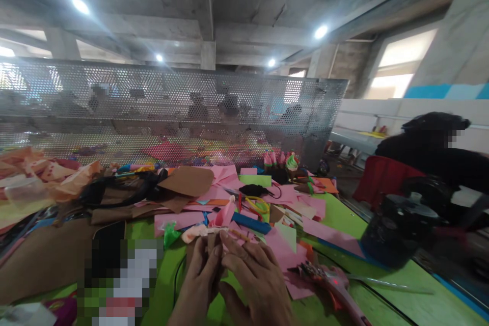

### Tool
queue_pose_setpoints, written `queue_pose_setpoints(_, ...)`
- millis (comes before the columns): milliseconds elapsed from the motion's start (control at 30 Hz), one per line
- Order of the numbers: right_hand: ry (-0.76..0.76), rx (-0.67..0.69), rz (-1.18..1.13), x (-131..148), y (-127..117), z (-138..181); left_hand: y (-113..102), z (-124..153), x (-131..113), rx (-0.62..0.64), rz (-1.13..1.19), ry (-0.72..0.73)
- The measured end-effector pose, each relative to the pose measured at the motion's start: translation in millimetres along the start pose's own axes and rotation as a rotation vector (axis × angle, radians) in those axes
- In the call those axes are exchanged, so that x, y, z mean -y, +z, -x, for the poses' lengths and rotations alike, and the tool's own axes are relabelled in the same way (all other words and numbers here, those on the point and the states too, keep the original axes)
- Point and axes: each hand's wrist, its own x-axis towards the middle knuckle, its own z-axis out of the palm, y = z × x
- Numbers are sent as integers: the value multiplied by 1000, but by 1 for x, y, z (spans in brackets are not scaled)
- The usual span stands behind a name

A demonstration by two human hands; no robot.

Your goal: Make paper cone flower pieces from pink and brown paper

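Fingers of the left hand [198, 281] and right hand [256, 276] pinch the brown paper piece [211, 243] between them. Press evenly and align the edges before creasing.

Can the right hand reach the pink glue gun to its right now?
Probably yes: the pink plastic glue gun lies close beside the right hand, with only flat pink paper sheets between.

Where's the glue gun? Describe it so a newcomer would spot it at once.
Start at the green table, then find the right hand at its near edge. Just right of that hand, partly on pink paper scraps, lies the glue gun: the one moulded pink tool with a small red light, among flat sheets.
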Motion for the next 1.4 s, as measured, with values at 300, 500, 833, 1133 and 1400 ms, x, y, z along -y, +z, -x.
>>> queue_pose_setpoints(300,-35,-38,18,1,-3,-1,24,-11,-12,-48,232,-14)
queue_pose_setpoints(500,-3,32,19,2,1,2,25,-11,-13,-30,183,30)
queue_pose_setpoints(833,-11,16,21,2,-1,1,27,-5,-25,-159,77,17)
queue_pose_setpoints(1133,-4,59,29,1,1,3,28,-1,-32,-119,46,86)
queue_pose_setpoints(1400,1,42,24,3,2,3,23,-5,-28,-73,81,17)
